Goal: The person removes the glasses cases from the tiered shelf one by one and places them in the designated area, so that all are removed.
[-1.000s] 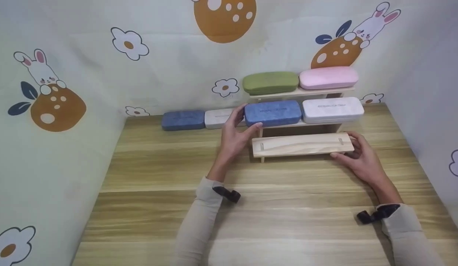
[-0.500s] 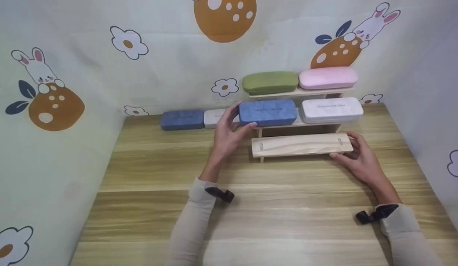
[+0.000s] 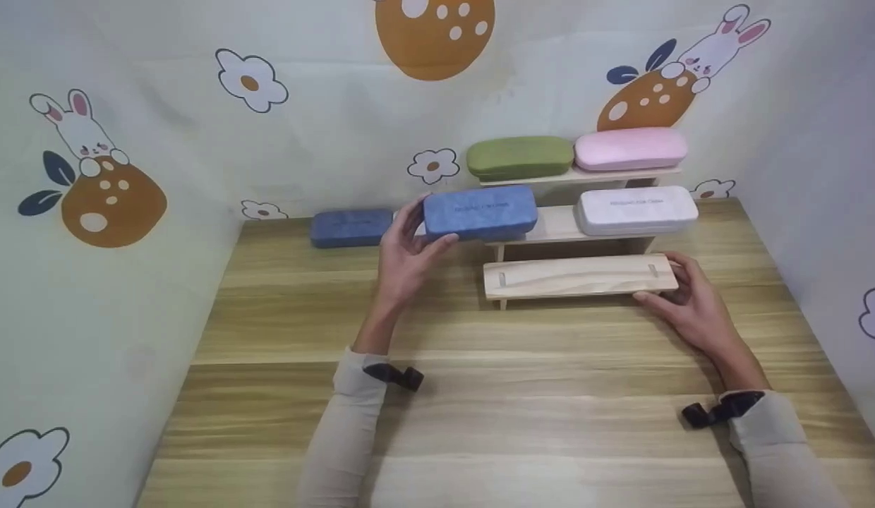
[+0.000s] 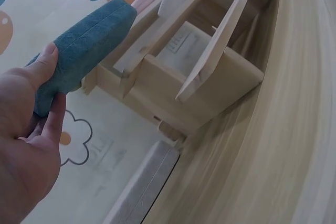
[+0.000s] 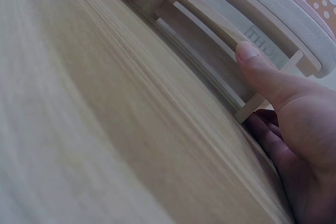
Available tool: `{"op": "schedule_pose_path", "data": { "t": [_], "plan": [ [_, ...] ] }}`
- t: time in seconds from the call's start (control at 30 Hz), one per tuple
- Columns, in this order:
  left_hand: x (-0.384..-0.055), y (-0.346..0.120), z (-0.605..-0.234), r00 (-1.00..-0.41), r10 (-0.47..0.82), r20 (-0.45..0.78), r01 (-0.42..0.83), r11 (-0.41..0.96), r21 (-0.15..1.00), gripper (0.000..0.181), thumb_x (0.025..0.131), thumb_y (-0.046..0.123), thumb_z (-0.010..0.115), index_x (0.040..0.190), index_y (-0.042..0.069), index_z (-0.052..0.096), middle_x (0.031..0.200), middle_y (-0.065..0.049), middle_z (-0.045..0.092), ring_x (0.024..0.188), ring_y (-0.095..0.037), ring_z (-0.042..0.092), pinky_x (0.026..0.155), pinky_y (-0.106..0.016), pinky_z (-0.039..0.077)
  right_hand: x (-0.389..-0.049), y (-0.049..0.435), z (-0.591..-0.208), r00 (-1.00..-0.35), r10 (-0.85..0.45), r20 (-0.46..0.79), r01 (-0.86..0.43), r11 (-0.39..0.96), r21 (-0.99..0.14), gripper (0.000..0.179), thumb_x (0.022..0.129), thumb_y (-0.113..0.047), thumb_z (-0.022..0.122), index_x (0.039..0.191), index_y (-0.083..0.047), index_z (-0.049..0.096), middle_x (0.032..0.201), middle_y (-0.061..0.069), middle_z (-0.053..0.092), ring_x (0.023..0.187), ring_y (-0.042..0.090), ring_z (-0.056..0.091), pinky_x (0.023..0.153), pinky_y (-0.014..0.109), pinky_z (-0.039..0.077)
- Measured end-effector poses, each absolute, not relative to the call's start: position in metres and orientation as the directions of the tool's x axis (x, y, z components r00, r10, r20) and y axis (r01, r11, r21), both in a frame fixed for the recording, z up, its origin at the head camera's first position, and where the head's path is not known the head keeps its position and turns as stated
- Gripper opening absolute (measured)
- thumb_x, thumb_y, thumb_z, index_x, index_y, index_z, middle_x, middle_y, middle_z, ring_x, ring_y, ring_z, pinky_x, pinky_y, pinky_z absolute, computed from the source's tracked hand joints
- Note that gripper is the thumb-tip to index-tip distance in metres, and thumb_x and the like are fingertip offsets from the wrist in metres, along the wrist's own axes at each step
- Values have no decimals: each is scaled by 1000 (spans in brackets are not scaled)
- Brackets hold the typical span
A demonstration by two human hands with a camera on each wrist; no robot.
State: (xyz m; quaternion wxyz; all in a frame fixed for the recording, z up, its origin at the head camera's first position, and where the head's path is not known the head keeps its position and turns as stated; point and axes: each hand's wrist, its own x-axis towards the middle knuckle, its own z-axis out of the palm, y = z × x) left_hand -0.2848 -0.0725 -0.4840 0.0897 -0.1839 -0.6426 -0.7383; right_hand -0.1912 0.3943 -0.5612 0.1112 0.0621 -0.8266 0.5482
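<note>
My left hand (image 3: 401, 268) grips the left end of a blue glasses case (image 3: 480, 212), thumb in front and fingers behind. In the left wrist view the case (image 4: 89, 43) is held up clear of the wood. A three-step wooden display stand (image 3: 578, 276) stands to its right. My right hand (image 3: 695, 310) holds the right end of its lowest step, with the thumb (image 5: 252, 56) on the front edge. A white glasses case (image 3: 636, 210) sits on the right of the middle step; green (image 3: 520, 156) and pink (image 3: 630, 148) cases rest on top.
Another blue case (image 3: 351, 228) lies on the wooden table (image 3: 268, 317) by the back wall. Beside it a whitish case (image 4: 144, 184) is mostly hidden by my left hand in the head view. Patterned walls (image 3: 324, 127) close off the back and sides.
My left hand has lifted the blue case off the middle step's left half and carried it left, baring that half. My right hand stays on the stand.
</note>
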Motion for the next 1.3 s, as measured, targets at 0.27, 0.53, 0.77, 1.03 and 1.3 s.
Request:
{"op": "schedule_pose_path", "data": {
  "t": [0.27, 0.53, 0.77, 1.03, 1.3],
  "plan": [
    [-280, -97, -491, -935, 66, 348, 341, -94, 935, 79, 90, 13, 89, 159, 7, 50, 165, -14, 53, 154, -21, 50, 128, -46, 46, -189, 393, -568, -966, 12, 257, -233, 384, -893, 78, 90, 4, 85, 155, 4, 42, 140, 5, 68, 120, -5, 68, 103, 9, 56],
    [-276, -117, -498, -949, 49, 312, 309, -55, 949, 77, 91, 16, 89, 158, 16, 53, 166, -6, 53, 155, -19, 49, 128, -41, 46, -189, 393, -566, -966, 19, 257, -227, 410, -883, 77, 91, 2, 85, 156, 2, 43, 137, 4, 68, 117, -6, 68, 100, 8, 56],
    [-273, -134, -506, -955, 41, 293, 290, -68, 955, 79, 90, 8, 89, 159, 11, 51, 167, -12, 50, 158, -24, 45, 132, -54, 39, -188, 393, -563, -966, 20, 257, -228, 396, -889, 78, 91, 3, 84, 157, 3, 42, 139, 11, 67, 117, -8, 68, 101, 8, 55],
    [-270, -147, -512, -961, 23, 275, 274, -52, 960, 76, 91, 14, 89, 158, 16, 54, 167, -8, 51, 158, -20, 45, 131, -50, 41, -189, 395, -562, -966, 22, 257, -225, 418, -880, 78, 92, 1, 83, 158, 2, 40, 141, 20, 65, 118, -10, 66, 101, 6, 54],
    [-271, -152, -520, -967, 8, 256, 256, 6, 967, 77, 89, 21, 91, 157, 21, 55, 166, -3, 52, 158, -17, 45, 131, -43, 41, -189, 395, -560, -967, 21, 253, -221, 420, -880, 78, 93, 0, 83, 158, 1, 41, 141, 24, 64, 117, -9, 67, 101, 7, 54]
  ]
}}
